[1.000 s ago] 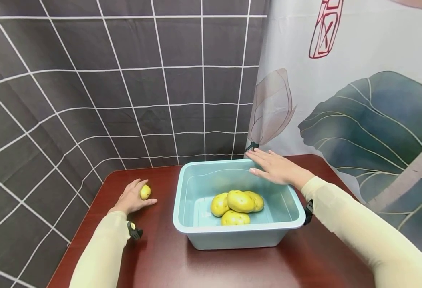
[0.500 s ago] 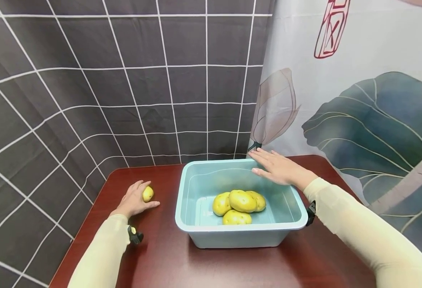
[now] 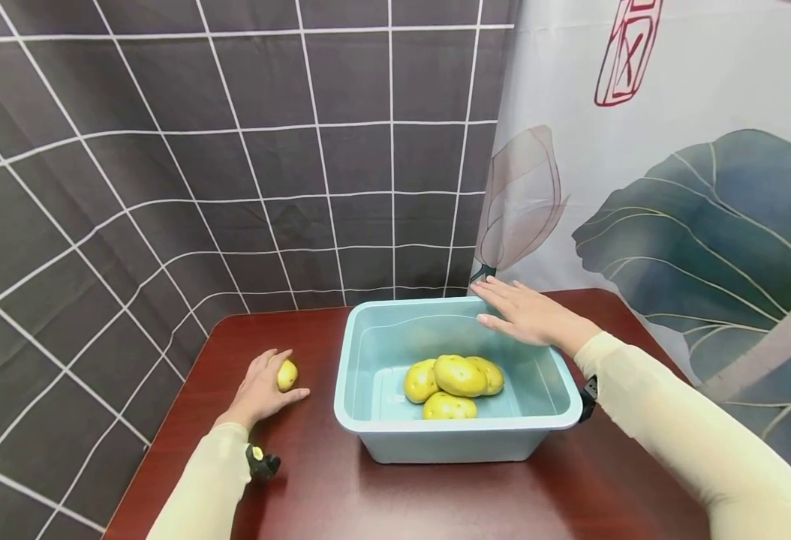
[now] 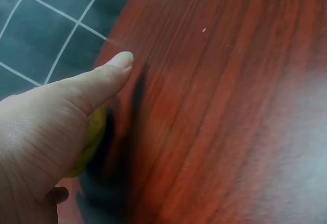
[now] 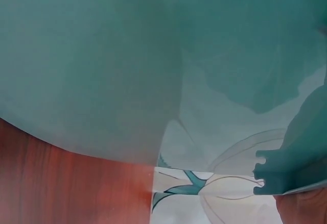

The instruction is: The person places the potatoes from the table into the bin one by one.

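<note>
My left hand (image 3: 259, 391) lies over the table at the left, beside a small yellow potato (image 3: 288, 376). Its fingers reach along the far side of the potato, while the thumb points straight out, away from it. In the left wrist view the palm hides most of that potato (image 4: 93, 137). Several more potatoes (image 3: 460, 376) lie heaped in a light blue plastic tub (image 3: 452, 448). My right hand (image 3: 527, 316), fingers straight, is over the tub's back right corner. The tub's wall (image 5: 92, 71) fills much of the right wrist view, hiding most of that hand.
The tub stands in the middle of a reddish-brown table (image 3: 436, 510). A dark cloth with white grid lines (image 3: 341, 165) hangs behind and to the left. A white cloth with a leaf and flower print (image 3: 544, 82) hangs at the right.
My left hand and the small potato have shifted slightly towards me together. The right hand keeps its place at the tub. The head view has turned a little left.
</note>
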### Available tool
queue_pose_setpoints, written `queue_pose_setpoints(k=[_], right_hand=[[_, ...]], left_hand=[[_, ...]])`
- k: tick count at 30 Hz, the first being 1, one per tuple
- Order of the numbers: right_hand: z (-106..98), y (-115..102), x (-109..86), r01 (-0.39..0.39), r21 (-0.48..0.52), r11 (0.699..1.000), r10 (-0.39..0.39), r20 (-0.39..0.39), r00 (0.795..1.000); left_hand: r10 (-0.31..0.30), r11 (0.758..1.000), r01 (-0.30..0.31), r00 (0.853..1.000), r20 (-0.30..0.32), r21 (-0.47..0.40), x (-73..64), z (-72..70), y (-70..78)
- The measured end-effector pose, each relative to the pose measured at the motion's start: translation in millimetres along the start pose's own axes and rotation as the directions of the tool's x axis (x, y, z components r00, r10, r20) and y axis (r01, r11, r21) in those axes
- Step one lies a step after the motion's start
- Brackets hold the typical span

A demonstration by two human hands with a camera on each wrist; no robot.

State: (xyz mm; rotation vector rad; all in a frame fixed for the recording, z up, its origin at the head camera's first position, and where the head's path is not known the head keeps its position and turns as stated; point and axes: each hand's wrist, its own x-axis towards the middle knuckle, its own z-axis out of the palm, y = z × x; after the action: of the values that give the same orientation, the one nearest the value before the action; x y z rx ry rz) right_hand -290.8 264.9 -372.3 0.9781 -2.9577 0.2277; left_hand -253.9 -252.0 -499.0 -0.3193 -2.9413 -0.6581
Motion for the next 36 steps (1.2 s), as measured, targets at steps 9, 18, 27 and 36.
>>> queue_pose_setpoints(k=[9, 18, 27, 36], right_hand=[[1, 0, -0.7, -0.002, 0.012, 1.0, 0.002, 0.006, 1.0], [1, 0, -0.6, -0.004, 0.011, 1.0, 0.004, -0.002, 1.0], [0, -1, -2.1, -0.004, 0.009, 1.0, 0.004, 0.001, 1.0], [0, -1, -0.6, 0.009, -0.004, 1.0, -0.009, -0.018, 1.0]], left_hand=[[-0.012, 1.0, 0.013, 1.0, -0.018, 0.008, -14.1, 3.0, 11.3], [-0.004, 1.0, 0.005, 0.999, -0.032, 0.031, -30.6, 8.3, 17.4], [0.024, 0.994, -0.021, 0.999, -0.029, 0.11, -43.0, 4.6, 24.8], [0.071, 0.969, -0.06, 0.997, -0.037, 0.239, -42.8, -3.7, 25.9]])
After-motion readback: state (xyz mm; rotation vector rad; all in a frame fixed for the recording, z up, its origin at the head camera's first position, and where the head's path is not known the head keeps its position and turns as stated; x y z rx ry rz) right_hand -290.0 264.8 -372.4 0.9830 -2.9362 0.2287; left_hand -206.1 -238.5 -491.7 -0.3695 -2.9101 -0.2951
